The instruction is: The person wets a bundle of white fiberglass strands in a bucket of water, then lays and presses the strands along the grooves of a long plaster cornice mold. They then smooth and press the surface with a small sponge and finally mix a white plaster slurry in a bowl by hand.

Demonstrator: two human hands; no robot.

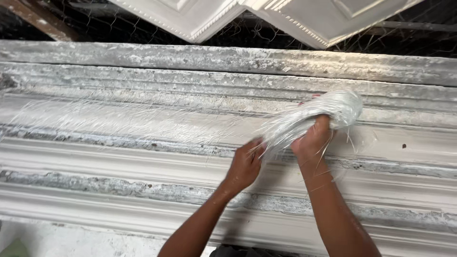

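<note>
The bundle of white glass-fibre strands [314,116] sits right of centre, held up just above the long white plaster cornice mould [143,157] that runs left to right across the whole view. The right hand [314,140] has it from underneath, fingers [322,124] curled shut around the thick part, so the fat end of the hank bulges out to the far right past the knuckles. Looks like it's held that way to keep the bulk off the wet-looking surface while only a bit gets fed out.

The left hand [245,164] is just beside it on the left, fingers [256,145] pinched narrow on the loose tail of the strands, which run between the two hands. Loose strands [119,121] already lie fanned thin over the mould's middle groove to the left, I'd guess as reinforcement.

Farther back, two white moulded panels [190,16] lean against wire mesh [257,31].
</note>
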